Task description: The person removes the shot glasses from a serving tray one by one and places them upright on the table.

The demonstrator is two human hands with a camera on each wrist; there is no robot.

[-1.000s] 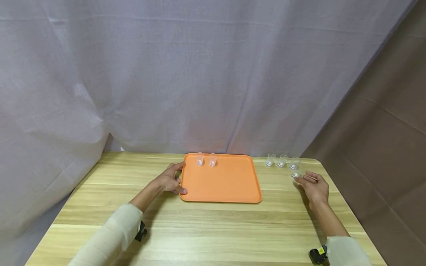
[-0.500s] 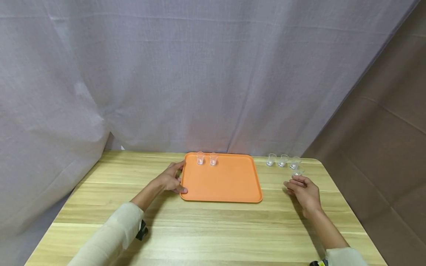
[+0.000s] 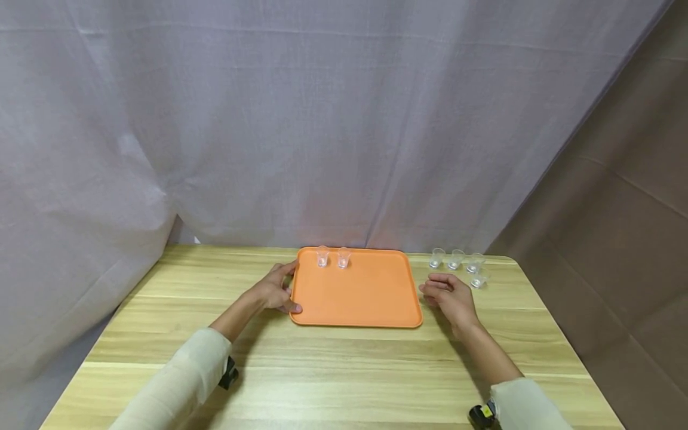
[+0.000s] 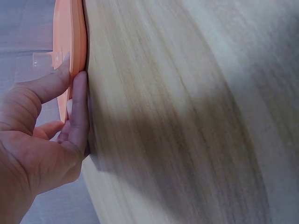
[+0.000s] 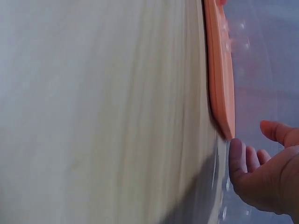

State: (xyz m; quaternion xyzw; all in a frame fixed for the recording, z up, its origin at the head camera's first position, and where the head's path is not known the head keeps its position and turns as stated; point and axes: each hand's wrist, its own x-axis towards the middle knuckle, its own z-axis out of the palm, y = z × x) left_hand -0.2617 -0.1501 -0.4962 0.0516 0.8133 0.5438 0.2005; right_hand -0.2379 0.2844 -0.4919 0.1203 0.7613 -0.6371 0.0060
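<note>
An orange tray lies on the wooden table, with two small clear cups standing upright near its back left corner. My left hand grips the tray's left rim; in the left wrist view the thumb is on the upper side and a finger lies along the outside. My right hand is just off the tray's right edge, thumb and fingers apart and holding nothing. In the right wrist view its fingertips are close to the tray's corner; whether they touch it I cannot tell.
Several more clear cups stand on the table at the back right, beyond the right hand. A grey curtain hangs along the table's back edge, and a brown one hangs on the right.
My right hand has let go of the nearest cup at the back right, leaving it standing, and has moved left to the tray's right edge. The left hand keeps its place.
</note>
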